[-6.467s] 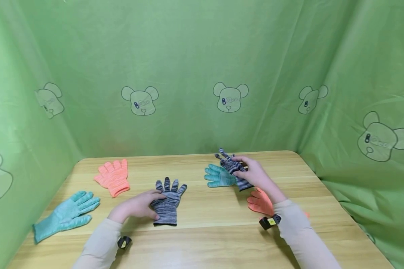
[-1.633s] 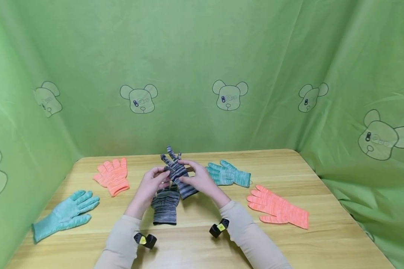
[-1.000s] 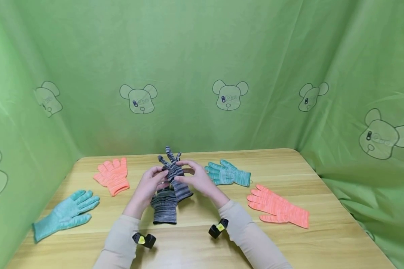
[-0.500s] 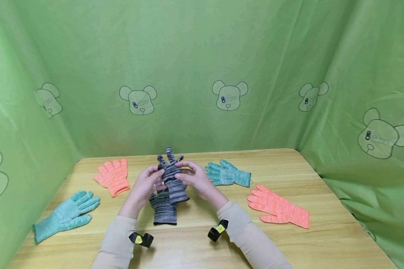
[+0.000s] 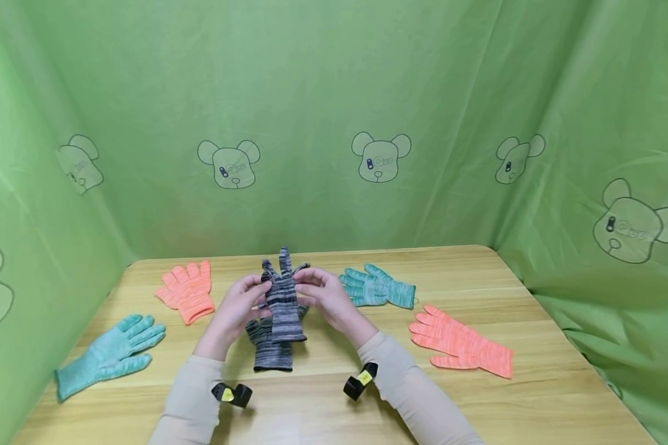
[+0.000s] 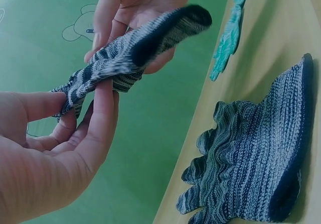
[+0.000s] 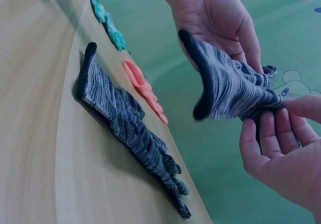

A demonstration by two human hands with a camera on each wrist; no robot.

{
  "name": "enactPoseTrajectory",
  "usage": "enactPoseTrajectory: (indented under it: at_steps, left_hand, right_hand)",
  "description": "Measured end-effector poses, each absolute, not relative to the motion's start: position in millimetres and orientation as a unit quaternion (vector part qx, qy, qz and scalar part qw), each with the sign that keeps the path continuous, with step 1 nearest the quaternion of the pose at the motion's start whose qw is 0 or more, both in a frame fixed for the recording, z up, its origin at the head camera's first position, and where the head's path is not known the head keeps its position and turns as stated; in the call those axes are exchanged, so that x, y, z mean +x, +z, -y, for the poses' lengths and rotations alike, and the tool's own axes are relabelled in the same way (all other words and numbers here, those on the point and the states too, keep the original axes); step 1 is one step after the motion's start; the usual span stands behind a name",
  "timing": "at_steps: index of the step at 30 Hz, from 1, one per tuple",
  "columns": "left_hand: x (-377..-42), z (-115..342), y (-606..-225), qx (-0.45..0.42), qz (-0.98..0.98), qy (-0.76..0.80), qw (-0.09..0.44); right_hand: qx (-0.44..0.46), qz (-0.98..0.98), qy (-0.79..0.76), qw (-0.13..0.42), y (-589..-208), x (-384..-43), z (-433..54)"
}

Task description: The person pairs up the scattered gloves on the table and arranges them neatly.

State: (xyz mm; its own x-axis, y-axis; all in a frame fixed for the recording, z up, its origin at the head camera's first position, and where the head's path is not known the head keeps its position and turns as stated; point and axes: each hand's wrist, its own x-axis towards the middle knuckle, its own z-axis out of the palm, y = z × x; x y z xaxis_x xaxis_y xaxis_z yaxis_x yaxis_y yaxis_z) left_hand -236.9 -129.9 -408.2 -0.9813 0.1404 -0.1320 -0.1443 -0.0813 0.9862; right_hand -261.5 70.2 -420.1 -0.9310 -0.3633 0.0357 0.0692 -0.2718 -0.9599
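Both hands hold one black-and-grey striped knit glove [image 5: 285, 309] in the air, its fingers pointing away and its dark cuff toward me. My left hand [image 5: 240, 309] pinches its left edge between thumb and fingers. On the opposite edge my right hand [image 5: 331, 298] pinches it the same way; the right wrist view shows those fingers curled beneath the knit. Under the held glove a matching striped glove [image 6: 256, 153] lies flat on the table, cuff toward me. In the head view the upper glove overlaps most of its fingers.
On the wooden table [image 5: 323, 408], an orange glove [image 5: 186, 293] and a teal glove [image 5: 111, 355] lie at left. Another teal glove [image 5: 380, 288] and another orange one [image 5: 462, 343] are at right. A green curtain [image 5: 312, 123] surrounds the table's back and sides.
Earlier the right hand lifted the striped glove off the teal one at right and brought it to the middle. Over the last second its cuff has swung left, so it hangs nearly straight above its match.
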Motion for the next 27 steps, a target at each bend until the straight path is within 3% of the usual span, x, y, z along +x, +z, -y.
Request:
enactPoseTrajectory:
  at_steps: [20,27]
  left_hand:
    - [-234.0,133.7,-405.9,0.011,-0.642,0.751,0.153]
    - [-233.2,140.5,-405.9,0.023,-0.603,0.777,0.177]
  right_hand:
    - [-0.129,-0.609,-0.771,0.136,-429.0,-267.0,-70.9]
    - [-0.121,-0.605,-0.770,0.161,-432.8,-268.1,-70.1]
